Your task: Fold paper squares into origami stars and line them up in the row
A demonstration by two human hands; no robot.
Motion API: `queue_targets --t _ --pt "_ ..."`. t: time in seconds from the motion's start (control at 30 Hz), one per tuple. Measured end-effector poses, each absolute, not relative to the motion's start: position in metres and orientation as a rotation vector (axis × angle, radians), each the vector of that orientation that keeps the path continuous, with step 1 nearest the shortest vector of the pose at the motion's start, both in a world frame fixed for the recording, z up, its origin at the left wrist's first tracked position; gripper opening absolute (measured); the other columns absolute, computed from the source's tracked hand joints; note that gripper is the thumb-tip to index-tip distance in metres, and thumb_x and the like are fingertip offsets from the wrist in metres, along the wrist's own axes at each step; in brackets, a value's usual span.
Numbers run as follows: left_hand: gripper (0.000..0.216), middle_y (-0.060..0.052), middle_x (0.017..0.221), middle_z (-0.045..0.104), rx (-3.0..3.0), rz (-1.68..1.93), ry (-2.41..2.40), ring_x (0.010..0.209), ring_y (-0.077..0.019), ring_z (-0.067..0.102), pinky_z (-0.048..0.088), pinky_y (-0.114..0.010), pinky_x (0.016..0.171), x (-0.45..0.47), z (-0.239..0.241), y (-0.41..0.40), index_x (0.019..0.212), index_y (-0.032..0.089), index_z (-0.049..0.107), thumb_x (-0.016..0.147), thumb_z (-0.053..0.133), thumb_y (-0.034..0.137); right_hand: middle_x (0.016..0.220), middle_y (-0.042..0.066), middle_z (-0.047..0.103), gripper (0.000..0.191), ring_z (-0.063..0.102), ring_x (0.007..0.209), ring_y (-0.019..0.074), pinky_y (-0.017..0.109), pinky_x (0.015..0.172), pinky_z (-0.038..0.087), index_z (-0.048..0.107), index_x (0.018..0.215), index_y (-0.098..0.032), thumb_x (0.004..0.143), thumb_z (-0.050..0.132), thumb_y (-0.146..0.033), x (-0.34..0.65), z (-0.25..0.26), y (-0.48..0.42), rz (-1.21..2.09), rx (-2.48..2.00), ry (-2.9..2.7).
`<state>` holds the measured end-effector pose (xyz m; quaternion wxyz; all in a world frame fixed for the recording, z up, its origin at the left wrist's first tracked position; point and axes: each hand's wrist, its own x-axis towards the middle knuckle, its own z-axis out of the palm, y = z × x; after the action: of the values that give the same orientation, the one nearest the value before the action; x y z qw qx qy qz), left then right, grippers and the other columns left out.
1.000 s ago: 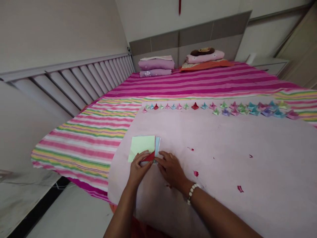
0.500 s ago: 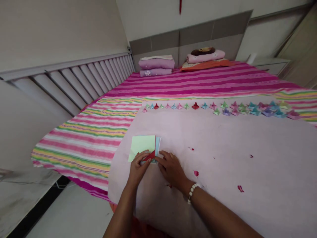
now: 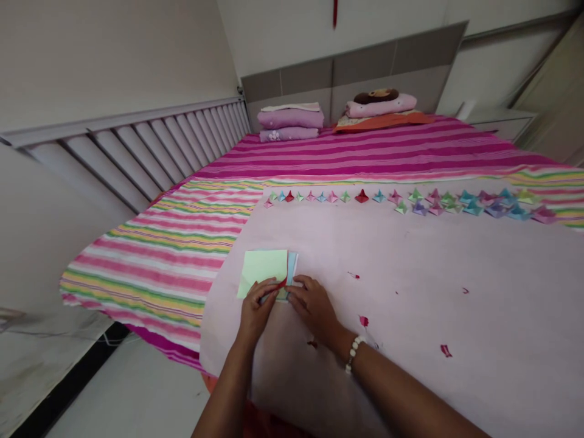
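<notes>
The reference landmark was the paper stack, which lay on the pale mat. Its top sheet was light green, and blue and white edges projected along its right side. The red paper was located over the near right corner of the paper stack, directly between the two hands and at the fingertips of both.

The left hand was positioned at the near edge of the paper stack. Its opening was narrow: the thumb and fingers were drawn together with the red paper between them. The right hand was positioned at the near right corner of the paper stack, fingers curled, with one fingertip against the red paper (whether it gripped or only pressed could not be determined). A beaded bracelet encircled the right wrist.

Beyond the paper stack, a row of folded paper boats extended toward the right, doubled at its right end. Small red scraps were scattered to the right of the paper stack. The striped bedspread occupied the area left of the paper stack, and folded bedding was piled far beyond it.
</notes>
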<state>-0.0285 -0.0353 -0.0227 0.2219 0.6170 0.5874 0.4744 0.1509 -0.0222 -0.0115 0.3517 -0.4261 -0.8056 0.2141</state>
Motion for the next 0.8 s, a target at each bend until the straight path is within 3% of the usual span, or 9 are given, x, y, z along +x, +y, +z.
queue_targets --t 0.27,0.57,0.7,0.8 --pt "0.012 -0.004 0.102 0.074 1.725 1.333 1.618 0.105 -0.0231 0.064 0.028 -0.05 0.109 -0.028 -0.024 -0.036 0.085 0.027 0.073 0.077 0.064 0.024 0.092 0.005 0.056 0.021 0.053 0.09 0.0193 0.031 0.079 0.045 0.067 0.097 -0.018 0.083 0.055 -0.008 0.129 -0.011 -0.006 0.66 -1.036 -1.971" --pt "0.016 -0.005 0.099 0.074 1.741 1.402 1.607 0.1 -0.0226 0.065 0.036 -0.049 0.104 -0.029 -0.029 -0.036 0.09 0.024 0.071 0.075 0.067 0.024 0.089 0.004 0.055 0.019 0.054 0.083 0.0174 0.028 0.072 0.044 0.064 0.086 -0.018 0.082 0.053 -0.004 0.124 -0.015 -0.004 0.63 -1.006 -1.998" --pt "0.021 -0.007 0.105 0.071 1.739 1.413 1.643 0.103 -0.0229 0.063 0.046 -0.044 0.095 -0.028 -0.03 -0.037 0.094 0.022 0.07 0.074 0.066 0.022 0.085 0.003 0.057 0.019 0.054 0.079 0.0176 0.028 0.07 0.044 0.062 0.076 -0.019 0.085 0.051 -0.006 0.123 -0.012 -0.004 0.586 -0.98 -2.021" --pt "0.027 -0.008 0.108 0.069 1.732 1.425 1.704 0.108 -0.0248 0.06 0.046 -0.045 0.096 -0.026 -0.032 -0.038 0.099 0.022 0.069 0.072 0.065 0.019 0.088 0.005 0.06 0.017 0.055 0.08 0.0192 0.03 0.071 0.044 0.062 0.078 -0.019 0.087 0.052 -0.009 0.123 -0.009 -0.007 0.539 -0.963 -2.036"
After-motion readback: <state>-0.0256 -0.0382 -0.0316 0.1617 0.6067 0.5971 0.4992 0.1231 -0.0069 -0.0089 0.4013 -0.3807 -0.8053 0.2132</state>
